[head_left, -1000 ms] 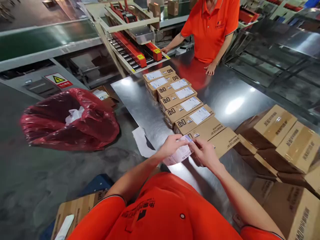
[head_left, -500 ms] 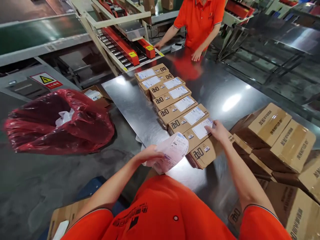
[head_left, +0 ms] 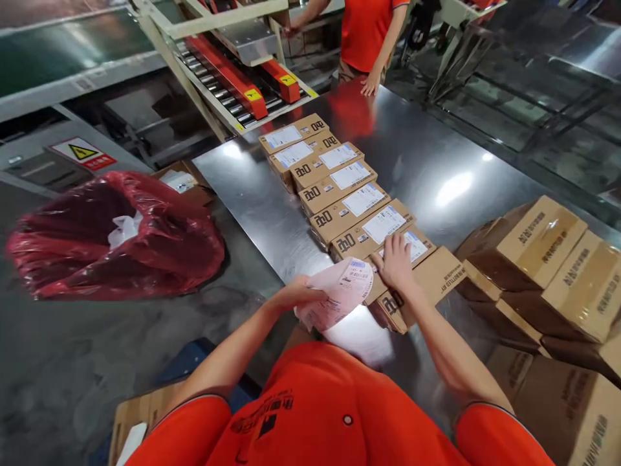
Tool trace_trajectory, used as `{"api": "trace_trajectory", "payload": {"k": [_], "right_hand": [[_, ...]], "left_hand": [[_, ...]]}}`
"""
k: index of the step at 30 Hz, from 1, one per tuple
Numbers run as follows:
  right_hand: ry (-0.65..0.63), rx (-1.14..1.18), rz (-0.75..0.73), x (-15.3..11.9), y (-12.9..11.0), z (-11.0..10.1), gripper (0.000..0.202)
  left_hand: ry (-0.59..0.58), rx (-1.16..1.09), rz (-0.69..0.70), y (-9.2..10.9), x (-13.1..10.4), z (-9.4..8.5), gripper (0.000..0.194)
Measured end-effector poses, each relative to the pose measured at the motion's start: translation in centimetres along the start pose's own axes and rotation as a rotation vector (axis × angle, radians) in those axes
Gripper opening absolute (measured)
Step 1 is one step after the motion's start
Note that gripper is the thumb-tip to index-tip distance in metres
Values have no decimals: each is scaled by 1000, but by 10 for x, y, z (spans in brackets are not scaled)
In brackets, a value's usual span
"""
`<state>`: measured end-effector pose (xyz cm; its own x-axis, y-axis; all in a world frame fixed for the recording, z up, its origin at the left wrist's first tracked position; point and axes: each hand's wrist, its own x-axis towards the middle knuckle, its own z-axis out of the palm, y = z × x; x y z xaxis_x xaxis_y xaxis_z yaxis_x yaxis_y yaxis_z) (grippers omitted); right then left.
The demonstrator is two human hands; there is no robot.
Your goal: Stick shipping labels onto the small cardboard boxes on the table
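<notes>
– So, what is the left hand (head_left: 295, 292) doing?

– It pinches a curling sheet of thin white paper labels (head_left: 342, 286), printed with text and barcodes, near the edge of a shiny grey metal table (head_left: 427, 162).

– And the right hand (head_left: 398, 264)?

– That one lies relaxed on top of an oblong brown cardboard box (head_left: 379, 285), fingers close together over the left part of a white rectangular printed label (head_left: 418, 246). Whether the label is stuck flat beneath them, I can't tell.

– Where is that box?

– Second from the near end of a row of similar boxes (head_left: 334, 188) running away across the table.

– What else stands around?

– Taped brown cartons (head_left: 543, 239) pile up on the right; an open dark-red plastic bag (head_left: 189, 239) stands left of the table. Across it, a co-worker in an orange shirt (head_left: 366, 39) rests one hand on the tabletop.
</notes>
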<state>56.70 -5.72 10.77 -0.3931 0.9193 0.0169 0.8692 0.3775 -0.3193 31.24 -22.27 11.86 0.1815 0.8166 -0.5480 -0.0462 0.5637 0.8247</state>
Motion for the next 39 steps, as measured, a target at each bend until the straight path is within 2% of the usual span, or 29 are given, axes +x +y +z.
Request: {"api": "trace_trajectory", "payload": {"k": [2, 4, 5, 7, 8, 9, 10, 12, 14, 15, 16, 17, 19, 22, 24, 27, 28, 30, 32, 35, 36, 37, 39], "right_hand": [[-87, 330, -95, -12, -24, -9, 73], [-162, 706, -141, -19, -46, -27, 69], [-243, 851, -175, -21, -56, -37, 67], [-484, 971, -271, -24, -73, -56, 63], [-573, 951, -301, -26, -80, -62, 58], [-606, 901, -309, -28, -87, -67, 50], [-578, 843, -299, -31, -94, -69, 43], [-428, 738, -259, -39, -106, -70, 36], [-303, 642, -232, -49, -116, -68, 35], [-257, 595, -224, -54, -121, -67, 36], [-219, 554, -217, -59, -125, -68, 37], [-187, 525, -213, -63, -129, -68, 38], [-146, 501, -217, -71, -132, -72, 39], [-134, 511, -237, -82, -127, -79, 40], [-141, 536, -243, -89, -120, -82, 37], [-157, 585, -247, -100, -108, -85, 33], [-155, 591, -248, -104, -104, -86, 33], [-143, 593, -235, -111, -98, -87, 32], [-140, 590, -205, -118, -93, -89, 31], [-216, 617, -184, -128, -86, -95, 32], [-242, 618, -189, -131, -84, -96, 33], [-253, 606, -200, -135, -82, -97, 33], [-222, 518, -225, -142, -79, -97, 32]], "left_hand": [[2, -20, 21, -2, -1, -3, 47], [25, -39, 51, -4, -3, -6, 47], [29, -50, 71, -5, -5, -8, 46], [13, -57, 90, -6, -12, -14, 46], [4, -41, 104, -5, -17, -18, 47], [15, -4, 132, -3, -24, -21, 50], [63, 56, 187, -1, -32, -23, 53], [305, 206, 376, 6, -50, -20, 61], [628, 307, 565, 13, -64, -4, 57], [741, 315, 623, 15, -67, 7, 50], [793, 292, 656, 15, -68, 20, 42], [790, 238, 665, 15, -67, 33, 36], [709, 79, 628, 11, -60, 53, 32], [600, -65, 519, 5, -53, 68, 22], [603, 30, 533, 5, -58, 70, 14], [750, 275, 661, 13, -72, 75, 15], [785, 324, 674, 17, -77, 77, 16], [784, 349, 631, 23, -82, 83, 16], [697, 293, 597, 28, -82, 89, 17], [439, 129, 629, 33, -73, 92, 52], [339, 87, 619, 35, -68, 92, 51], [264, 61, 592, 37, -62, 92, 42], [210, 60, 507, 38, -51, 93, 29]]}}
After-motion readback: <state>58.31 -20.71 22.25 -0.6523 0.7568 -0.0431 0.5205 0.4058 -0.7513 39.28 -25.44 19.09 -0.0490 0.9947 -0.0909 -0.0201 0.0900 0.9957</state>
